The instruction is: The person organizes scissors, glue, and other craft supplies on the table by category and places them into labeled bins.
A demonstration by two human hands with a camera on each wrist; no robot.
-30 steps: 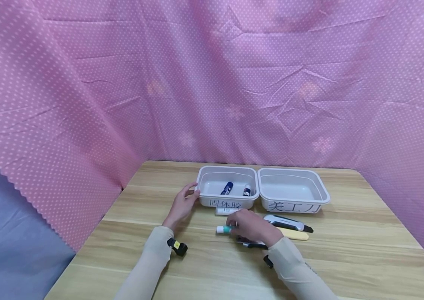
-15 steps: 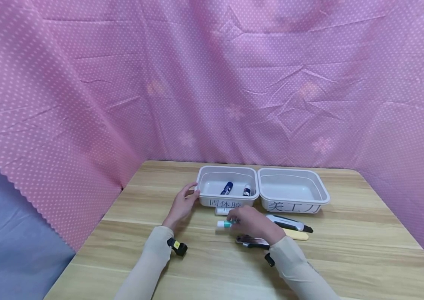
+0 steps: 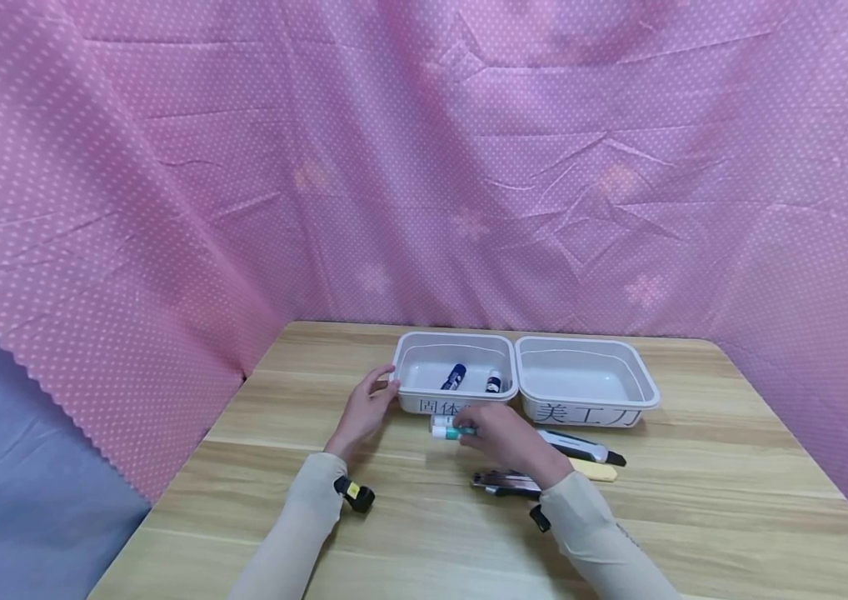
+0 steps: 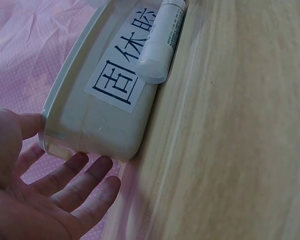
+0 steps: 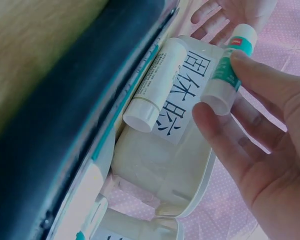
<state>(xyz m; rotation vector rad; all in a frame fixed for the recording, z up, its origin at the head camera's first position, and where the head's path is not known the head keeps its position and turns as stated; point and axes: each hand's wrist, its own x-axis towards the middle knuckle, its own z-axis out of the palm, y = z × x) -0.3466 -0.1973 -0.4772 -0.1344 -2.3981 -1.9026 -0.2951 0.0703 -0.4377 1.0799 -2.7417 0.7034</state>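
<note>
My right hand (image 3: 502, 435) pinches a green-and-white glue stick (image 5: 229, 70) between thumb and fingers, held up off the table before the left white bin (image 3: 411, 403). A white glue stick (image 5: 156, 82) lies along that bin's labelled front; in the head view the right hand partly covers it. My left hand (image 3: 366, 410) touches the bin's left end, its thumb at the rim and its fingers (image 4: 90, 177) loosely extended against the end wall. Inside this bin are a blue glue stick (image 3: 455, 377) and a dark one with a white cap (image 3: 494, 382).
A second white bin (image 3: 586, 413) adjoins the first on the right, also labelled. In front of it lie a grey-and-black utility knife (image 3: 581, 446) and a yellow one (image 3: 595, 471), partly behind the right hand. A dark utility knife (image 3: 506, 483) lies nearer on the wooden table (image 3: 409, 533).
My right hand has raised the green-and-white glue stick from near the tabletop and carried it forward toward the left bin. My left hand keeps its place at the bin's end.
</note>
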